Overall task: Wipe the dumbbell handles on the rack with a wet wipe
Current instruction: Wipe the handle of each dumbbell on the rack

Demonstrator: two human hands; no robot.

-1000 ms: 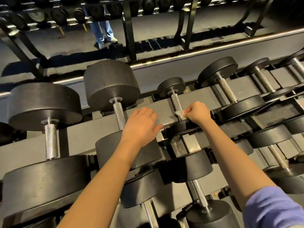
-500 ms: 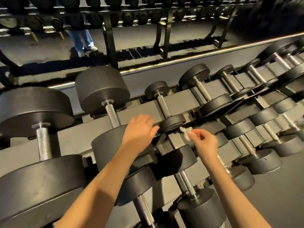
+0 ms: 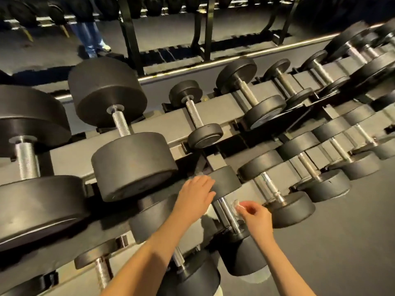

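Two tiers of black dumbbells (image 3: 134,167) are carried on a sloping grey rack (image 3: 213,113), the heaviest set at the left and lighter ones at the right. A lower-tier dumbbell (image 3: 245,255) with a smooth chrome handle (image 3: 227,211) is seen near the middle, below a small upper-tier dumbbell (image 3: 205,135). Its upper head is touched by the left hand (image 3: 194,195), whose fingers are held straight and close together, laid flat on the black rubber. The right hand (image 3: 255,217) is held just beside the chrome handle, its fingers curled. A small wet wipe (image 3: 236,205), blurred, is pinched between its thumb and fingertips, just right of the handle; whether the metal is touched cannot be told.
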